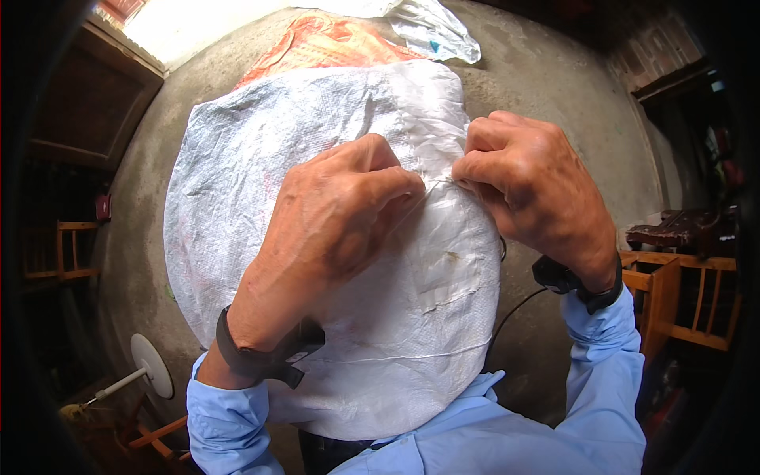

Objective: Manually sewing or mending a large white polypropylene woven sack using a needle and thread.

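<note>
A white woven plastic sack (237,178) lies spread over my lap, with a paler patch (448,267) of thin white material along its right part. Pinched at the patch's gathered upper edge, my left hand (350,208) has thumb and forefinger closed on the sack material or a thread; which one is hard to tell. A fine thread runs near these fingertips. Just to the right, my right hand (528,172) pinches something small and thin at the same edge, perhaps a needle, mostly hidden by the fingers. A white cord or seam (409,358) crosses the sack's lower part.
Beyond the sack, an orange woven sack (326,44) and a whitish plastic bag (436,29) lie on the concrete floor (534,71). Wooden furniture (665,297) stands at the right. At the lower left is a round white disc on a stem (151,365). A black cable (510,314) runs beside the sack.
</note>
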Demonstrator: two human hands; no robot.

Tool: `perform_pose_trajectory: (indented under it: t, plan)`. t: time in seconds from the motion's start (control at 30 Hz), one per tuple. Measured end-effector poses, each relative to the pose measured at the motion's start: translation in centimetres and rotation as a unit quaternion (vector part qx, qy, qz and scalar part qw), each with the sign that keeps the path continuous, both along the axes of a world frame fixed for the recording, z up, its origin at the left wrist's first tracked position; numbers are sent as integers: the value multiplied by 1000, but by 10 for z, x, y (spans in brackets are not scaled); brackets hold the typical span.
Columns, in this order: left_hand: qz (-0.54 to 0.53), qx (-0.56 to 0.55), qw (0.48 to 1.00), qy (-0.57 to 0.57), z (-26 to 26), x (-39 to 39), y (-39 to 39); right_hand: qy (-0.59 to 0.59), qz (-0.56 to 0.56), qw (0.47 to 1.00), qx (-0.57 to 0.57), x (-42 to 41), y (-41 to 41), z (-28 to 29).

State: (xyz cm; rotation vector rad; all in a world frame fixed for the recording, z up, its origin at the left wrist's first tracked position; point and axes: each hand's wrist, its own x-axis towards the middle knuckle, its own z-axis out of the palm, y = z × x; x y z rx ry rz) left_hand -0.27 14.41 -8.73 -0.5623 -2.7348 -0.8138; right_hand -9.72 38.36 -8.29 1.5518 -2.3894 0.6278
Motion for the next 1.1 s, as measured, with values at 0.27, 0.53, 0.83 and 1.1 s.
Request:
perform_pose_trajectory:
  t: [0.27, 0.53, 0.83, 1.1]
  plan:
    - [-3, -4, 1000, 9, 0, 1, 0, -16, -17, 1000, -7, 1, -2, -2]
    - [-4, 4, 1000, 8, -1, 2, -1, -53, -24, 997, -51, 4, -5, -10]
    - [-5, 13, 1000, 9, -3, 3, -1, -87, -28, 995, -46, 6, -4, -8]
    - [-19, 4, 999, 34, -8, 2, -3, -50, -42, 996, -53, 16, -8, -11]
